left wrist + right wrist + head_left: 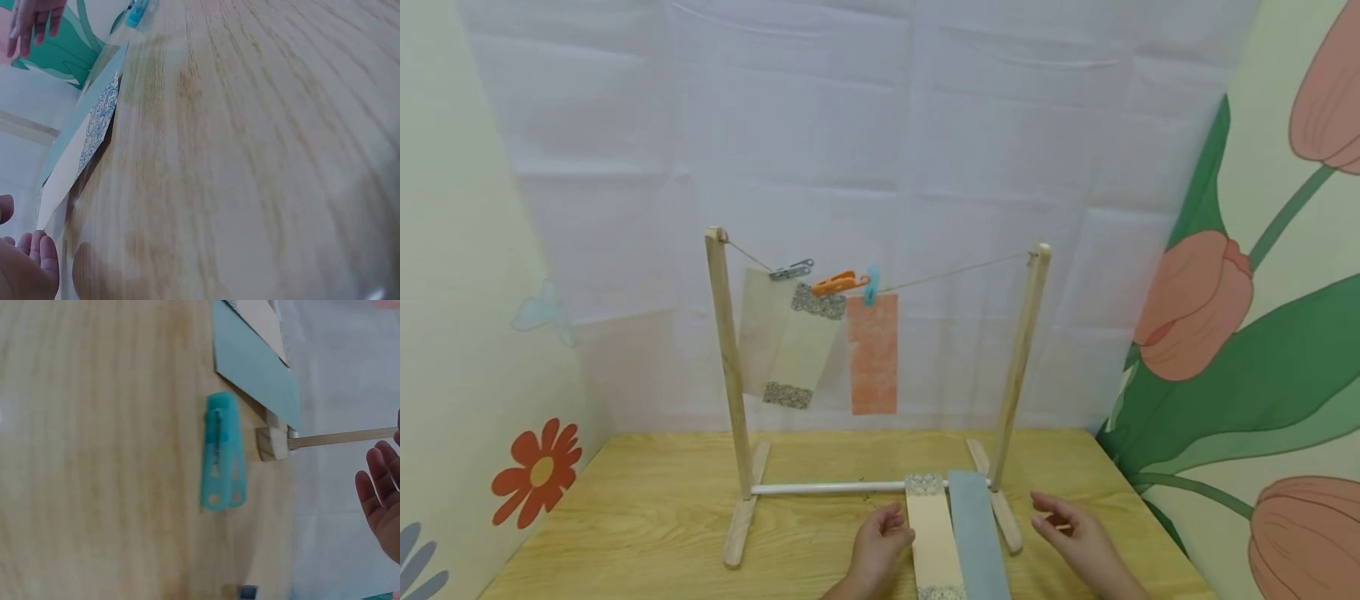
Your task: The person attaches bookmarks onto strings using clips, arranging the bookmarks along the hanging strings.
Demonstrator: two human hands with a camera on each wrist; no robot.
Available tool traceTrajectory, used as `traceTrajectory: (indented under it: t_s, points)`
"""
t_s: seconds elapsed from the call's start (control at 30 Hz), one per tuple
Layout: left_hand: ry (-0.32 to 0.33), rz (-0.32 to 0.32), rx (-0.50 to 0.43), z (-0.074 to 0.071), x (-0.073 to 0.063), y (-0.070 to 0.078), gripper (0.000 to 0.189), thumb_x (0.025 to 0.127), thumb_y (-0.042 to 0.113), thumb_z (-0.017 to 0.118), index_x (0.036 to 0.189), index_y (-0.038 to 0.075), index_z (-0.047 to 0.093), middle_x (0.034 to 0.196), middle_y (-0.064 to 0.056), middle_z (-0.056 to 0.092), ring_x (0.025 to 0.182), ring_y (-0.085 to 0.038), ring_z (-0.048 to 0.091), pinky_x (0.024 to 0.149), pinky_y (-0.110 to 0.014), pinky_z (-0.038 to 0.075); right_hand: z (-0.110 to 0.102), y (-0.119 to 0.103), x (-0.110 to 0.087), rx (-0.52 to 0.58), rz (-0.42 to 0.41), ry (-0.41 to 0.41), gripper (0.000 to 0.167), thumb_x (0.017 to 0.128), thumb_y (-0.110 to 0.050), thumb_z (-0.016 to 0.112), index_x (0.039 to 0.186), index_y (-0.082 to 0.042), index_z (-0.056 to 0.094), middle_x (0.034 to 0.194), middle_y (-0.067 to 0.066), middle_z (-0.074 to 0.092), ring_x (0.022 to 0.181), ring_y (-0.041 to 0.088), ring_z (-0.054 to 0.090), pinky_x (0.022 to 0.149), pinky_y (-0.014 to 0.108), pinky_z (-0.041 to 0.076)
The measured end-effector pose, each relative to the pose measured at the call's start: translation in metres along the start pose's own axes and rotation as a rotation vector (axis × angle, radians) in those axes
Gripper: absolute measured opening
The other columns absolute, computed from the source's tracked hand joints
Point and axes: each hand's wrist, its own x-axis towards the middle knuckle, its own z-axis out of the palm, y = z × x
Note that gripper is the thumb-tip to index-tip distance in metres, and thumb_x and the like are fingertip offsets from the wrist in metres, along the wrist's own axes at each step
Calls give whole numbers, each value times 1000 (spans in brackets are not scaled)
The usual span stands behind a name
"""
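Observation:
My left hand [877, 546] is beside the left edge of a cream paper strip [935, 533] with patterned lace-like ends, its fingers loosely bent and fingertips right at the edge. In the left wrist view, that hand [28, 265] is low at the left, near the strip's corner. A blue-grey strip [981, 533] lies alongside the cream one, both leaning over the stand's white bottom bar [827, 488]. To their right, my right hand [1078, 542] hovers with relaxed fingers, holding nothing. A teal clothespin [222, 453] lies on the table in the right wrist view.
A wooden stand's left post [728, 358] and right post [1022, 358] carry a sagging string. Grey [792, 271], orange [838, 284] and blue clothespins [871, 286] are on it, with a pale sheet [758, 333], a lace-ended strip [805, 346] and an orange strip [873, 354] hanging below.

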Motion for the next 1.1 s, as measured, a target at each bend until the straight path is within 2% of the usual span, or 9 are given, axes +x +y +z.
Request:
traceTrajectory:
  t_s: [0.2,0.4,0.5,0.67,0.77,0.83,0.97,1.03,1.1]
  points:
    - [4,-29,29,2,-1,0,50,83,-3,63,126,-22,47,109,-30,61,100,-32,61,86,-33,55,2,16,-11,-23,12,-47,43,94,-15,64,129,9,58,121,27,64,83,-2,59,73,22,51]
    - [11,-41,34,5,-4,-1,52,82,-3,63,127,-22,46,109,-30,60,101,-36,61,88,-40,55,5,31,-18,-24,68,-85,45,93,-18,64,128,10,57,123,27,63,83,-1,60,71,21,52]
    - [18,-48,44,8,-4,0,54,80,-4,64,128,-22,46,107,-29,60,101,-37,61,90,-44,54,6,37,-21,-13,133,-93,48,92,-23,66,127,9,58,123,26,63,86,4,61,72,24,53]
    - [34,-70,95,13,-4,0,56,78,-4,65,127,-21,46,104,-24,61,100,-33,60,91,-48,52,3,48,-23,4,265,-165,63,89,-38,69,130,8,56,121,24,63,94,17,61,77,36,54]
    - [46,-73,124,15,-1,-5,55,77,-3,67,126,-20,49,102,-22,62,98,-31,61,88,-46,54,3,55,-24,-17,361,-197,66,84,-43,73,130,3,58,116,17,64,95,19,59,75,37,53]
    - [48,-55,137,16,1,-9,55,76,-2,68,125,-19,50,100,-21,63,95,-29,61,84,-42,56,2,59,-25,-33,395,-215,64,84,-42,74,129,1,59,113,14,63,97,21,58,76,37,52]
    - [37,11,156,17,4,-19,53,74,0,70,121,-19,53,94,-18,64,86,-20,62,75,-34,58,0,69,-27,-54,366,-246,67,80,-46,76,126,-1,61,114,14,62,100,24,57,79,40,51]
    - [42,23,171,18,5,-20,52,74,0,70,120,-18,54,91,-17,65,82,-17,61,72,-33,58,-3,76,-27,-37,334,-300,69,80,-46,77,128,1,60,117,15,62,103,24,56,83,42,50]
    - [50,4,184,18,6,-18,51,73,-1,70,120,-16,55,91,-15,66,82,-18,62,71,-33,58,-6,83,-25,-10,313,-353,69,81,-44,77,129,1,59,119,16,62,105,24,57,85,44,50]
